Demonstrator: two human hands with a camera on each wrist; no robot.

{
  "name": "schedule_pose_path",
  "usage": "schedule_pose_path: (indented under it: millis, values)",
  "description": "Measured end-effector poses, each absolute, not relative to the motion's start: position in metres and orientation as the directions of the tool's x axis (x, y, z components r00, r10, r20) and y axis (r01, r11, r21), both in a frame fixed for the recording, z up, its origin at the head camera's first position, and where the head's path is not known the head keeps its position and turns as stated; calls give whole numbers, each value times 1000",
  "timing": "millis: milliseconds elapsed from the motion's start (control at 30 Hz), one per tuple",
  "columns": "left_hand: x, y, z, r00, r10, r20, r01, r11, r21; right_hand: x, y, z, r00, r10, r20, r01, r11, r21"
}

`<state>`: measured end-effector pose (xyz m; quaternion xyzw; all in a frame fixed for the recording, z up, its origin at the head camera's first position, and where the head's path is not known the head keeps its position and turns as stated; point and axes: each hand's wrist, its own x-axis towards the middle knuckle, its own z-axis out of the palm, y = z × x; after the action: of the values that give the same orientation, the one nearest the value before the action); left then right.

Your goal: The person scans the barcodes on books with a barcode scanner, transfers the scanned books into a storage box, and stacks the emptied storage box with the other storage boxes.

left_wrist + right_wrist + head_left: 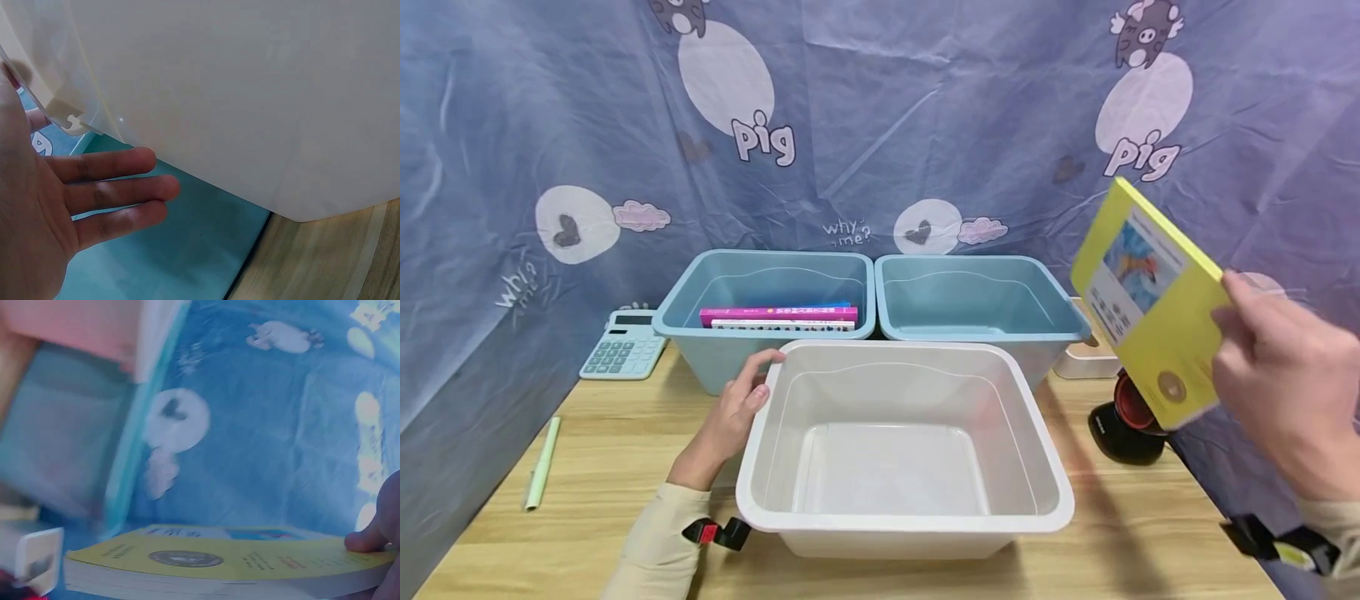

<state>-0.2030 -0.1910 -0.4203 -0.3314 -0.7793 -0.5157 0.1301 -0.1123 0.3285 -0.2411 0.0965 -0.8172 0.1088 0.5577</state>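
A yellow book (1150, 308) is gripped along its right edge by my right hand (1285, 383), raised at the right of the head view. Its cover carries a blue picture panel; in the right wrist view the thumb lies on the cover and the page edges face the camera. My left hand (733, 417) holds the rim of a white plastic bin (904, 523) at its far left corner, thumb and index finger at the rim. The left wrist view shows the other three fingers (125, 190) stretched out beside the bin's outer wall. Inside, the white bin is bare.
Behind stand two blue bins: the left bin (700, 350) contains several books (778, 317), the right bin (977, 335) none. A calculator (625, 346) and a green pen (542, 462) lie at left. A black-and-red object (1127, 433) and a white holder (1086, 364) stand at right.
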Motion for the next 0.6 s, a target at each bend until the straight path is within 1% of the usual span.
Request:
schedule_pose_path:
  millis: [100, 233, 367, 467, 533, 600]
  values:
    - [-203, -190, -421, -744, 381, 548, 655, 254, 712, -132, 307, -218, -293, -41, 955, -352, 934, -68]
    - [-204, -191, -421, -747, 377, 548, 654, 265, 709, -163, 264, -194, -261, -28, 965, -516, 849, -115]
    - [-204, -192, -421, -759, 373, 534, 640, 273, 719, -197, 216, -182, -282, -42, 958, -670, 724, -166]
    - [-204, -192, -420, -766, 369, 527, 632, 279, 723, -225, 183, -181, -317, -75, 945, -771, 601, -211]
    - [-204, -191, -420, -771, 370, 519, 625, 279, 729, -244, 163, -185, -336, -108, 936, -819, 524, -233]
    - [-204, -190, -419, -775, 371, 512, 620, 284, 732, -261, 144, -191, -354, -151, 923, -843, 478, -246]
